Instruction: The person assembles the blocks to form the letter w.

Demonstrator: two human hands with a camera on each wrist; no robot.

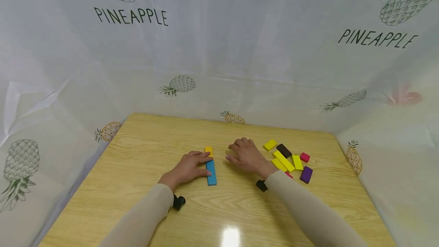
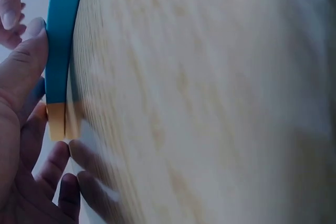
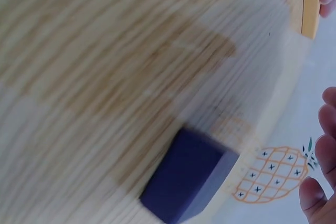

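Observation:
A blue block [image 1: 212, 177] lies on the table with a small orange block [image 1: 208, 149] end to end at its far end. My left hand [image 1: 189, 168] rests on the pair, thumb on the blue block and fingers stretched across near the seam. In the left wrist view the thumb [image 2: 27, 56] lies along the blue block [image 2: 62, 40], with some fingertips beside the orange block [image 2: 56, 121]. To the right of these blocks my right hand [image 1: 247, 155] hovers over the table, fingers loosely bent and holding nothing.
On the right lie several loose blocks: yellow ones [image 1: 284, 161], a black one [image 1: 284, 150], a red one [image 1: 305, 157] and a purple one [image 1: 306, 175]. My right forearm partly covers another red block [image 1: 289, 175]. A pineapple-print sheet [image 1: 219, 56] hangs behind the wooden table [image 1: 137, 144].

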